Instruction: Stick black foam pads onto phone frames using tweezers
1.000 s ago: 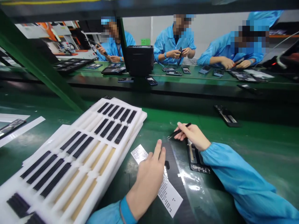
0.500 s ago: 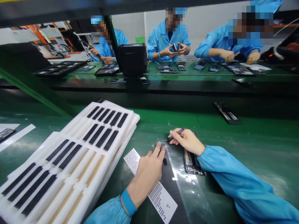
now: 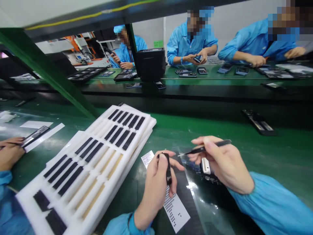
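My left hand (image 3: 155, 187) grips a small, narrow black part (image 3: 168, 170) upright between thumb and fingers. Black tweezers (image 3: 201, 149) are pinched in my right hand (image 3: 226, 164), their tips pointing left toward that part. A tiny pale bit shows at the tips, too small to name. Beneath my left hand lies a white sheet of black dots (image 3: 176, 210), partly covered. Beside it is a dark strip with clear film (image 3: 194, 192) along it. A phone chassis (image 3: 206, 165) sits partly hidden under my right hand.
Stacked white foam trays (image 3: 100, 163) holding black strips stand left. Another person's hand (image 3: 11, 153) touches a phone part (image 3: 36, 135) at far left. Another phone chassis (image 3: 259, 122) lies right. Across the bench, co-workers handle phones around a black bin (image 3: 151, 64). A green post (image 3: 56, 76) slants at left.
My left hand has lifted off the dark strip and now holds the black part up. My right hand has drawn nearer with the tweezers. The view has shifted left, bringing in another person's hands.
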`<act>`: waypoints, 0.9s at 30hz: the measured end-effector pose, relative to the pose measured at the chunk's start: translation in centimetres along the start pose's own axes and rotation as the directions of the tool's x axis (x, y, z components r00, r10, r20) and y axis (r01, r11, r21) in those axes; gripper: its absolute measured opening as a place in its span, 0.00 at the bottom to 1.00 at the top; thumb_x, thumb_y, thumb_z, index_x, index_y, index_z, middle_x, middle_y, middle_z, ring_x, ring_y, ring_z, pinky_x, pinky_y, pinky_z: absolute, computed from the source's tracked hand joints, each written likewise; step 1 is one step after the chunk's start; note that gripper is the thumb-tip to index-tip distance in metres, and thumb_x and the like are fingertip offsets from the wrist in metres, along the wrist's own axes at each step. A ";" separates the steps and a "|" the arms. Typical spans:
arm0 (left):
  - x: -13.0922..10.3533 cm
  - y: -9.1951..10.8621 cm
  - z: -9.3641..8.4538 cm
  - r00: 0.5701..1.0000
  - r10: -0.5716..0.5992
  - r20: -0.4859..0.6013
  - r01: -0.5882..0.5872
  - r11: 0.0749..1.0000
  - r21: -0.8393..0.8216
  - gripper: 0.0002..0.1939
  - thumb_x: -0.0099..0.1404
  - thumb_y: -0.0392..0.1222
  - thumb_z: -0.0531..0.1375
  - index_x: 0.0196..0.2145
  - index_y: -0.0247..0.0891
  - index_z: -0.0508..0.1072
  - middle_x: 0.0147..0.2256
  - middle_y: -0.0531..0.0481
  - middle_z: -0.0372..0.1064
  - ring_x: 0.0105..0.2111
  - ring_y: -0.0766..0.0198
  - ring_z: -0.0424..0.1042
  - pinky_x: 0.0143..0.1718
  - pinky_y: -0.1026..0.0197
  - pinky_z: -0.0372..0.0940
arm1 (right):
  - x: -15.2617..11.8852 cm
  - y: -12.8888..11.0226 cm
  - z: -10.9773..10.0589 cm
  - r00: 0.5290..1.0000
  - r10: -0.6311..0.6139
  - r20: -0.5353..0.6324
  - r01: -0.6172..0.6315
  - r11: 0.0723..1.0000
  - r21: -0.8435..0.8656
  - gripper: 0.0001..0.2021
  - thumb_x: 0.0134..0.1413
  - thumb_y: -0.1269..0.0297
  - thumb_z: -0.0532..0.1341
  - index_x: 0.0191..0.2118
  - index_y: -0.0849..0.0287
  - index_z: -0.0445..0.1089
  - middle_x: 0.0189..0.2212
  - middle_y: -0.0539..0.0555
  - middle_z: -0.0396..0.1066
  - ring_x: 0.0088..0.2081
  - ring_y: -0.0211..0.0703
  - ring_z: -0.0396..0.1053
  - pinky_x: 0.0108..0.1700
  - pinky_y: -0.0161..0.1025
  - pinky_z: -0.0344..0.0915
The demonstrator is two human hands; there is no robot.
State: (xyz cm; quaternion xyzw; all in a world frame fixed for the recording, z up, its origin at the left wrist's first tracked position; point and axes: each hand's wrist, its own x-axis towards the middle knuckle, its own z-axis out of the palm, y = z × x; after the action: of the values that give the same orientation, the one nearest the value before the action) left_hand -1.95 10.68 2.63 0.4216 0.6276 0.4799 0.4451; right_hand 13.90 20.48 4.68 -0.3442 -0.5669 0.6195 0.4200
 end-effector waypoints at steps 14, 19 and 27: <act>-3.8 1.0 0.9 0.998 -0.059 0.035 0.066 0.696 -0.715 0.24 0.75 0.57 0.47 0.47 0.34 0.72 0.28 0.47 0.75 0.11 0.76 0.56 0.09 0.74 0.50 | -3.5 -1.8 2.7 0.993 0.109 0.045 -0.108 0.994 -0.036 0.21 0.60 0.44 0.63 0.41 0.59 0.79 0.37 0.60 0.81 0.35 0.52 0.81 0.39 0.44 0.81; -4.0 1.4 0.9 0.997 -0.069 0.034 0.072 0.696 -0.715 0.24 0.74 0.58 0.48 0.46 0.34 0.72 0.27 0.48 0.74 0.11 0.77 0.55 0.09 0.75 0.50 | -3.8 -2.3 2.9 0.991 0.131 0.009 -0.131 0.991 0.021 0.17 0.60 0.48 0.64 0.40 0.57 0.79 0.35 0.57 0.81 0.35 0.50 0.81 0.39 0.42 0.80; -4.0 1.8 1.0 0.997 -0.075 0.029 0.073 0.697 -0.714 0.25 0.74 0.59 0.49 0.45 0.33 0.71 0.26 0.48 0.74 0.10 0.77 0.55 0.09 0.75 0.49 | -3.2 -1.4 2.0 0.986 0.110 0.126 -0.117 0.992 0.046 0.18 0.61 0.46 0.63 0.42 0.57 0.78 0.38 0.59 0.81 0.35 0.51 0.81 0.39 0.43 0.81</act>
State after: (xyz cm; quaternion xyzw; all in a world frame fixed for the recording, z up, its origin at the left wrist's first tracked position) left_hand 0.18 7.38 4.84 0.1900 0.4096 0.6678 0.5917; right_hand 13.63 16.76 6.12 -0.3258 -0.5545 0.6774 0.3571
